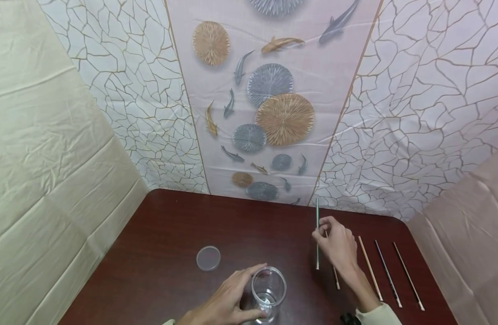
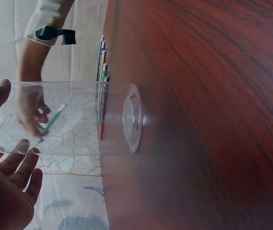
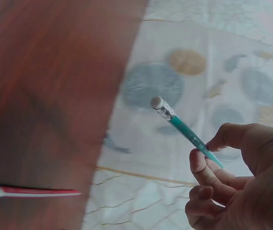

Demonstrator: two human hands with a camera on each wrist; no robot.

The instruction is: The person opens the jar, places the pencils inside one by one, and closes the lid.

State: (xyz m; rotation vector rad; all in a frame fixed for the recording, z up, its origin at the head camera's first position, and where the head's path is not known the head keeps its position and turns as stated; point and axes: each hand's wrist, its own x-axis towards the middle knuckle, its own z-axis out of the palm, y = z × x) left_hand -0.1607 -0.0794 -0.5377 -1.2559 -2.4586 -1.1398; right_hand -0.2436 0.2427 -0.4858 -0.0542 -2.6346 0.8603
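A clear, tall cylindrical jar (image 1: 278,295) stands at the near middle of the table. My left hand (image 1: 230,295) wraps its left side, thumb toward me, fingers beyond. In the left wrist view the fingertips (image 2: 21,146) lie against the jar's wall near its mouth, and its thick base (image 2: 132,120) is down by the tabletop. Over the right part of the table, my right hand (image 1: 339,246) pinches a green pencil (image 1: 317,212) between thumb and fingers. The right wrist view shows that pencil's white eraser (image 3: 157,102) pointing away from the fingers (image 3: 213,179). Nothing visible is inside the jar.
A round clear lid (image 1: 208,258) lies left of the jar. A red pencil (image 3: 40,192), partly behind my right hand in the head view, lies on the table (image 1: 163,289). Farther right are a tan pencil (image 1: 370,267), a dark blue one (image 1: 388,273) and a dark one (image 1: 408,276). Patterned cloth (image 1: 273,180) hangs behind.
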